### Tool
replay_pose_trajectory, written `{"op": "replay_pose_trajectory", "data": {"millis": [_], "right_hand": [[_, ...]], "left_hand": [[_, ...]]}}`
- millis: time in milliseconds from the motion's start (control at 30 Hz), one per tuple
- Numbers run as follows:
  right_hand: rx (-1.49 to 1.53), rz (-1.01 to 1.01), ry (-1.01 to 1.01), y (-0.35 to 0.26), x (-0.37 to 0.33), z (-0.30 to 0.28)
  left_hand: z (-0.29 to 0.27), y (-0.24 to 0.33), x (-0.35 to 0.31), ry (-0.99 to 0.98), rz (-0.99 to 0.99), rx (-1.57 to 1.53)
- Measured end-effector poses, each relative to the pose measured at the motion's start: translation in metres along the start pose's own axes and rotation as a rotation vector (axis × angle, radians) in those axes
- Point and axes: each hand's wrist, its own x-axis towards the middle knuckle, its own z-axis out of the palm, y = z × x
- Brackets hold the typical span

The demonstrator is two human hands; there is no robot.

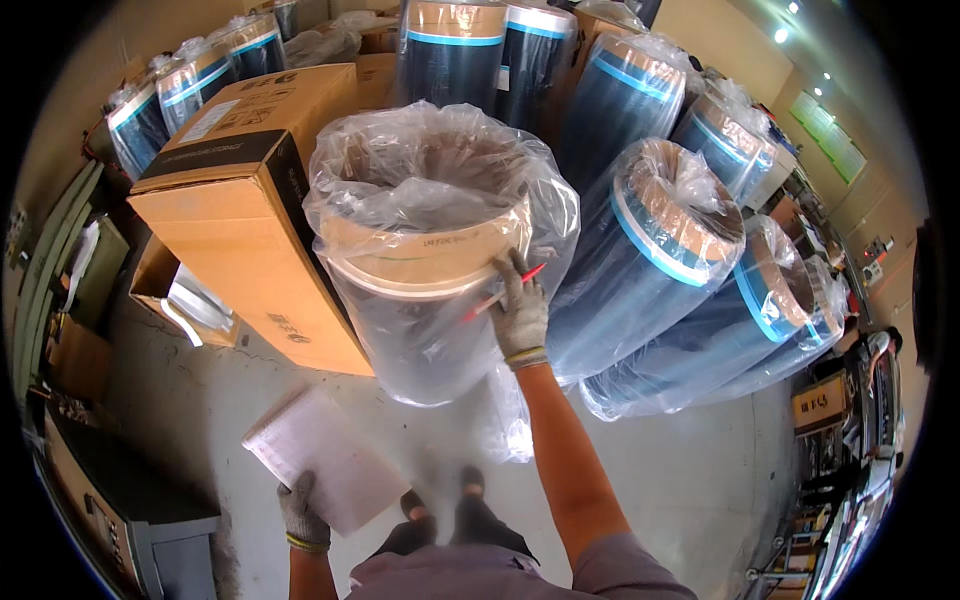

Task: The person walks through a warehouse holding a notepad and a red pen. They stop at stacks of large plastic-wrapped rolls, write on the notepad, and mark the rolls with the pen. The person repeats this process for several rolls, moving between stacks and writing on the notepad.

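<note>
Nearest, the gloved left hand (303,513) gripped papers (325,452) by their lower-left edge, above the floor (690,480). Farther out, the gloved right hand (521,315), nearer the plastic-wrapped roll (420,260), held a slanting red pen (533,272), its middle hidden. The roll stood upright on the floor, ahead and left of that hand; whether the two touched was unclear. Crumpled film (420,200) veiled its inside; behind, blue-banded rolls (455,70) were cut off at the top.
</note>
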Motion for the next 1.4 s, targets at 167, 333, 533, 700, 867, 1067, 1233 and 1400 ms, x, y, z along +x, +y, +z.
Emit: {"op": "replay_pose_trajectory", "data": {"millis": [167, 333, 533, 700, 867, 1067, 1233, 1400], "right_hand": [[0.104, -0.119, 0.337, 0.032, 0.041, -0.027], [-0.109, -0.526, 0.095, -0.004, 0.099, -0.066], [-0.100, -0.506, -0.063, -0.027, 0.098, -0.060], [-0.128, -0.583, 0.099, -0.036, 0.059, -0.061], [-0.126, -0.327, 0.018, -0.007, 0.100, -0.043], [-0.100, -0.355, 0.065, -0.039, 0.095, -0.024], [-0.094, -0.384, 0.169, -0.052, 0.081, -0.015], [0.165, -0.390, 0.235, -0.043, 0.063, -0.028]], "left_hand": [[0.009, -0.010, -0.013, 0.083, 0.056, -0.032], [0.030, -0.005, -0.024, 0.137, 0.052, 0.028], [0.062, -0.014, -0.024, 0.110, -0.005, -0.009], [0.077, -0.003, -0.026, 0.089, -0.092, -0.022], [0.079, -0.002, -0.025, -0.006, -0.077, -0.092], [0.080, 0.004, -0.034, -0.046, -0.093, -0.075], [0.088, 0.004, -0.041, -0.066, -0.081, -0.073], [0.105, 0.003, -0.042, -0.091, -0.088, -0.050]]}}
